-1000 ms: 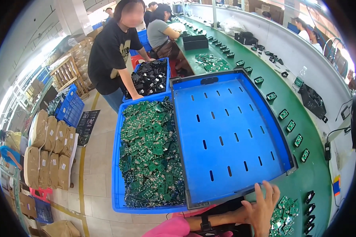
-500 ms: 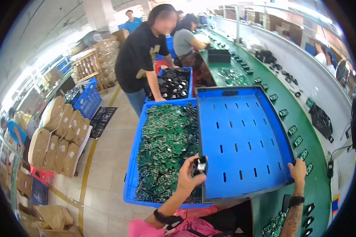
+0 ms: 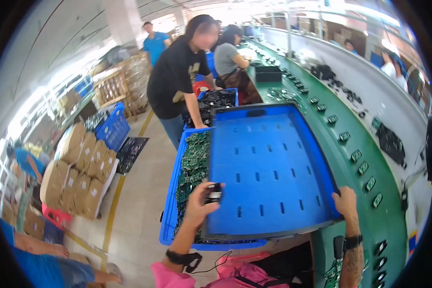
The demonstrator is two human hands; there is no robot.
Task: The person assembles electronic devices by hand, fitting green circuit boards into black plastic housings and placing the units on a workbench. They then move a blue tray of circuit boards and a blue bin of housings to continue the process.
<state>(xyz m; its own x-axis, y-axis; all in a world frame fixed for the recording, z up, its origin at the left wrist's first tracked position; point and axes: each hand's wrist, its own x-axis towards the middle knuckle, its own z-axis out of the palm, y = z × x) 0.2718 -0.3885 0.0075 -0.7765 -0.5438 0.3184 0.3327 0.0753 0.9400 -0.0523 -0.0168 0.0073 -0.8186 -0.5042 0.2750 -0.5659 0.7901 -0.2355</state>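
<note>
Head view: your right hand (image 3: 345, 200) grips blue tray (image 3: 266, 163); left hand (image 3: 197, 205) wraps a black part (image 3: 213, 193), maybe rim too (blurred). Likely light, stiff; hold opposite sides.

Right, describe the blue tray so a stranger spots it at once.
Find the green bench on the right. At its left edge, overlapping a blue crate of green boards, is the tray, with the right hand at its rim. Unlike the crate, it shows a bare, slotted bottom.
</note>
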